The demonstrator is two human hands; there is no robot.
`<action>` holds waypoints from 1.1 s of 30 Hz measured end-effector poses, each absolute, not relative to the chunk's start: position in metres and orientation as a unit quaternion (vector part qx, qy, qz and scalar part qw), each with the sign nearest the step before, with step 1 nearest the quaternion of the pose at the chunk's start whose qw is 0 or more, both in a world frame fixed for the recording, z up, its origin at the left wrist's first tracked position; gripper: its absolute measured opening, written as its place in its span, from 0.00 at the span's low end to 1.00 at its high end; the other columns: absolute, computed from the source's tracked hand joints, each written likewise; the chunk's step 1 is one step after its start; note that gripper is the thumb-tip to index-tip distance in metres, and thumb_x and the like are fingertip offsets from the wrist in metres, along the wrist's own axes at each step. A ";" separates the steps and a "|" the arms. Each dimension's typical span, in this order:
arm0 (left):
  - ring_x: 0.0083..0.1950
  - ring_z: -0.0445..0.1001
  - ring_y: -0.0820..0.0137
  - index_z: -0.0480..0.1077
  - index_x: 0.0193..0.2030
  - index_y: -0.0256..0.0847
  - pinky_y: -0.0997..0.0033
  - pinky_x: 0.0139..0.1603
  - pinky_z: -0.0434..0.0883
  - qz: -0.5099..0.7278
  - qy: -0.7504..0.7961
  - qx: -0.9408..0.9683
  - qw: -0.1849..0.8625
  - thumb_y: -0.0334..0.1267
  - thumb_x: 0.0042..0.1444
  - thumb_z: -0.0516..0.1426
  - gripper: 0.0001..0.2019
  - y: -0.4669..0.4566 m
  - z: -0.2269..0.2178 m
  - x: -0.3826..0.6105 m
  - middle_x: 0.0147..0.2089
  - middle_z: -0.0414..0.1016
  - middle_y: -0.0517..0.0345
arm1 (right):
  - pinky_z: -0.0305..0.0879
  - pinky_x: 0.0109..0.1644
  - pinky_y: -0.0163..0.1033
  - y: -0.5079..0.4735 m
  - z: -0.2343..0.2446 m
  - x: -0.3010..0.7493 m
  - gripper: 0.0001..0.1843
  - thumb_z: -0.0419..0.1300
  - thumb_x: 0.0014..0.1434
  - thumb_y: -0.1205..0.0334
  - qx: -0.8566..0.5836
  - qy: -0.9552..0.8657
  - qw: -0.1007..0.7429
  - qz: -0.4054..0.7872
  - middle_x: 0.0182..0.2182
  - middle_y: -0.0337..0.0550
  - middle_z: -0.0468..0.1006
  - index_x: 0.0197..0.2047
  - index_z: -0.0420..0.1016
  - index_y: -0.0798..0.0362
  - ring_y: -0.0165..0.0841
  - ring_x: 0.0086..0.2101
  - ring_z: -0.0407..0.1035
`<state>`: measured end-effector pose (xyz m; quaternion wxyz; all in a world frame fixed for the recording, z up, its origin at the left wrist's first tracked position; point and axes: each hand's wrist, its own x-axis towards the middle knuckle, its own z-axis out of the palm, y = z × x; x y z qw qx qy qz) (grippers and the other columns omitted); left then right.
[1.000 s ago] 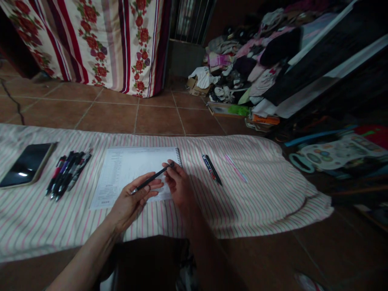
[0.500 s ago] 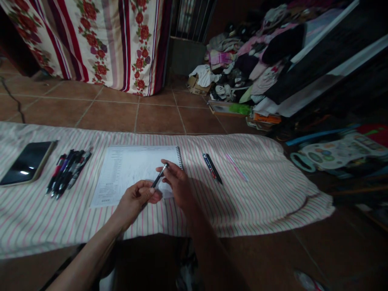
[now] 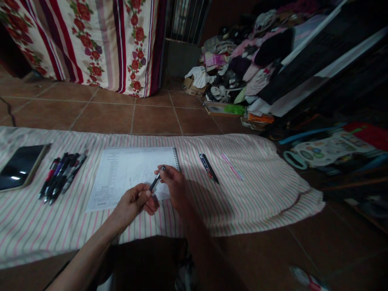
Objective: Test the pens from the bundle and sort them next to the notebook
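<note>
A dark pen [image 3: 155, 182] is held slantwise between my two hands, above the lower right of a spiral notebook [image 3: 130, 165]. My left hand [image 3: 138, 198] pinches its lower end between thumb and fingers. At the silvery upper end, the fingers of my right hand [image 3: 173, 181] close around it. The notebook page carries printed text down its left side and faint marks in the middle. Right of the notebook lie two dark pens [image 3: 209, 167] side by side, and beyond them a thin pink-and-white pen [image 3: 232, 166].
A bundle of several pens [image 3: 62, 178] lies left of the notebook, beside a phone [image 3: 22, 166]. Everything rests on a striped cloth [image 3: 251, 194]. Past it are a tiled floor [image 3: 154, 117], a floral curtain [image 3: 106, 44], heaped clothes [image 3: 239, 60] and a plastic toy [image 3: 318, 151].
My right hand's fingers have closed in on the pen's upper end, where they were more spread before. My left hand keeps its pinch. The whole view has shifted slightly.
</note>
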<state>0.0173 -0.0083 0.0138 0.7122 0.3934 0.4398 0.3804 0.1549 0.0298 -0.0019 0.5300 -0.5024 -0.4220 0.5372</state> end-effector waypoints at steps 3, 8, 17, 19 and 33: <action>0.22 0.71 0.70 0.67 0.28 0.36 0.72 0.25 0.68 0.382 0.438 0.395 0.711 0.44 0.48 0.61 0.13 -0.008 0.011 0.018 0.21 0.73 0.54 | 0.64 0.33 0.34 0.030 -0.002 0.155 0.14 0.60 0.50 0.55 -0.503 -0.419 0.535 0.534 0.31 0.43 0.80 0.38 0.74 0.54 0.31 0.31 0.70; 0.21 0.71 0.70 0.68 0.30 0.35 0.72 0.23 0.67 0.394 0.449 0.397 0.697 0.45 0.46 0.61 0.14 -0.008 0.008 0.020 0.19 0.71 0.57 | 0.64 0.33 0.35 0.030 -0.002 0.154 0.13 0.60 0.50 0.55 -0.508 -0.406 0.541 0.533 0.31 0.42 0.79 0.37 0.75 0.54 0.30 0.31 0.70; 0.20 0.68 0.73 0.68 0.33 0.34 0.73 0.23 0.64 0.409 0.444 0.375 0.704 0.45 0.47 0.61 0.15 -0.008 0.002 0.023 0.18 0.67 0.62 | 0.63 0.35 0.35 0.030 -0.003 0.156 0.13 0.59 0.50 0.56 -0.502 -0.416 0.543 0.529 0.31 0.42 0.79 0.37 0.74 0.53 0.30 0.31 0.69; 0.20 0.68 0.73 0.68 0.34 0.35 0.73 0.23 0.63 0.414 0.441 0.373 0.704 0.46 0.48 0.60 0.15 -0.009 -0.003 0.024 0.17 0.65 0.64 | 0.63 0.35 0.35 0.029 -0.003 0.157 0.13 0.59 0.51 0.56 -0.501 -0.421 0.541 0.529 0.31 0.42 0.79 0.38 0.74 0.53 0.30 0.31 0.69; 0.19 0.66 0.74 0.66 0.34 0.37 0.67 0.30 0.66 0.434 0.423 0.377 0.701 0.48 0.53 0.56 0.15 -0.011 -0.008 0.027 0.15 0.62 0.67 | 0.62 0.37 0.36 0.030 0.002 0.158 0.17 0.62 0.48 0.51 -0.488 -0.376 0.530 0.583 0.34 0.44 0.80 0.39 0.76 0.53 0.32 0.34 0.70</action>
